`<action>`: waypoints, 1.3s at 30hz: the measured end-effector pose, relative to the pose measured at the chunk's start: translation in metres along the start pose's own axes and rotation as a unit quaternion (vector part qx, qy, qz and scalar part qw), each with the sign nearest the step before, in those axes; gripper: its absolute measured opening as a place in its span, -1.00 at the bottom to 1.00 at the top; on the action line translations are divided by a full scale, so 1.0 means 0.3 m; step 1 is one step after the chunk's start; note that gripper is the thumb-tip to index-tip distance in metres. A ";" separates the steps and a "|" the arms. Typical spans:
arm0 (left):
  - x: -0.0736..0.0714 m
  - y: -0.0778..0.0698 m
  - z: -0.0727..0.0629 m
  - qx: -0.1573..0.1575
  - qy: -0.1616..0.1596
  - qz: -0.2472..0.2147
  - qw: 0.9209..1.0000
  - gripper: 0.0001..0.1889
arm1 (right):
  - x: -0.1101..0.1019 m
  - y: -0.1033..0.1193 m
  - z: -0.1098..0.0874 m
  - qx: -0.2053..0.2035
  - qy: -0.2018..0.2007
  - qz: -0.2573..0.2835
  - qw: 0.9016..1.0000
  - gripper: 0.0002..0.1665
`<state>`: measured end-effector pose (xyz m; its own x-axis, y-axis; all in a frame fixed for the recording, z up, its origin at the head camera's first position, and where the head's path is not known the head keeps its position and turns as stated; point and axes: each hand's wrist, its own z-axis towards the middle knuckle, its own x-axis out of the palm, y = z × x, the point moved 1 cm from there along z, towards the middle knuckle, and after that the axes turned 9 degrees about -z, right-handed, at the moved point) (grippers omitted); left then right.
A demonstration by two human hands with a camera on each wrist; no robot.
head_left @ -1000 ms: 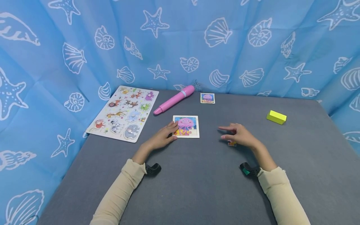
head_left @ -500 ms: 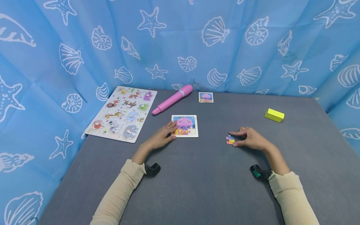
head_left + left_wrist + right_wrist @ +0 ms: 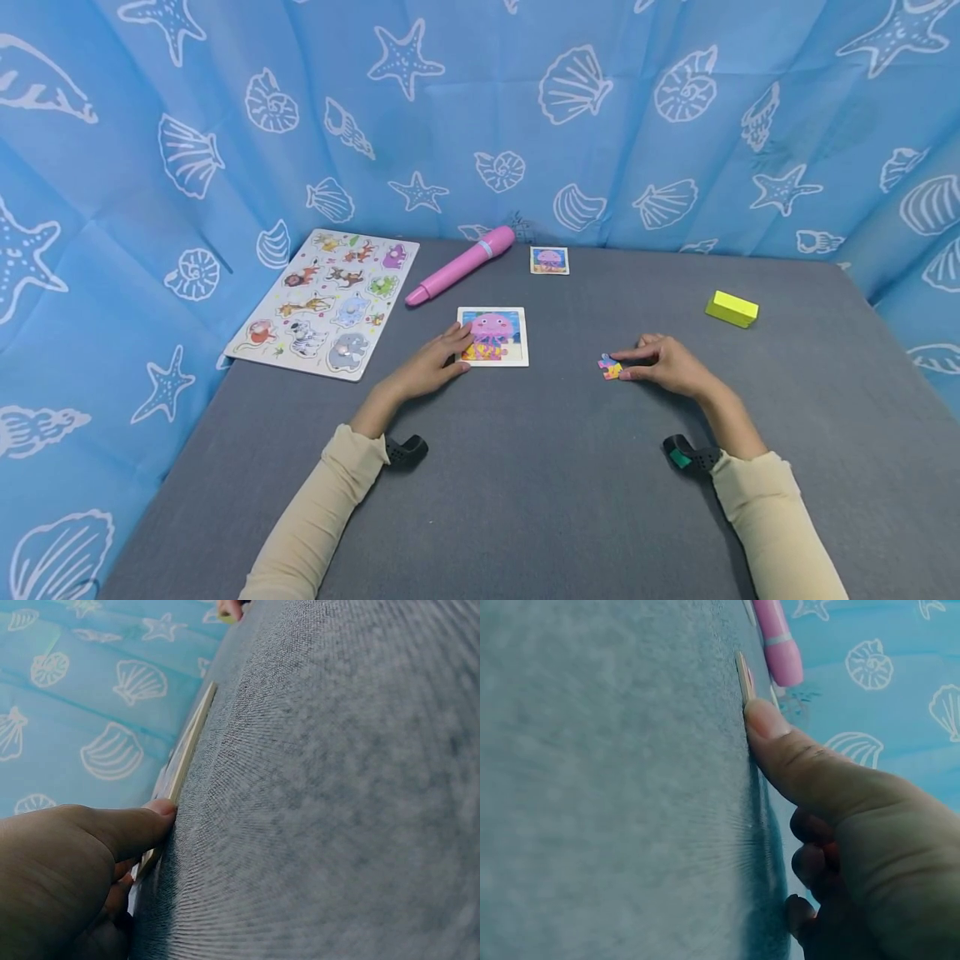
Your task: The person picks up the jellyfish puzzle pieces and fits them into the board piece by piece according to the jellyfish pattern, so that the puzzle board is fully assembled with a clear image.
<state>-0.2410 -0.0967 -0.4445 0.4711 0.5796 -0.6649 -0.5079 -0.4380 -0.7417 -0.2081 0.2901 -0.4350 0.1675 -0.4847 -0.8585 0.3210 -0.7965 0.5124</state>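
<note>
A small square jigsaw puzzle (image 3: 513,315) with a pink jellyfish picture lies on the table; its lower right corner shows bare board. My left hand (image 3: 429,367) holds it at the left side, the index finger over the picture and the thumb against the near edge. In the left wrist view, the thumb (image 3: 142,825) meets the board's pale edge. To the right, my right hand (image 3: 669,367) pinches a colourful jigsaw piece (image 3: 609,367) between thumb and index finger, close to the tabletop. The right wrist view shows this piece (image 3: 743,675) edge-on beyond the thumb.
An animal peg board (image 3: 322,304) lies at the left. Behind the puzzle are a thick pink pen-shaped thing (image 3: 461,267) and a small jellyfish picture card (image 3: 550,261). A yellow block (image 3: 732,308) sits at the right. A blue shell-print curtain (image 3: 480,108) hangs behind the grey table (image 3: 525,500).
My right hand first hovered over the piece with fingers spread, then moved right and pinched it. Since then the piece has turned and shifted slightly left. The left hand has stayed on the puzzle.
</note>
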 end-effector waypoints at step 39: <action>0.002 0.017 0.006 -0.014 0.007 0.006 1.000 -0.44 | 0.190 0.310 0.308 -0.044 -0.013 -0.007 0.999 -0.64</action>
<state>-0.2446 -0.0974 -0.4484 0.4756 0.5641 -0.6749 -0.4939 -0.4637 -0.7356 -0.2548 0.1549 -0.4342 0.1390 -0.4841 -0.8639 0.4048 -0.7684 0.4957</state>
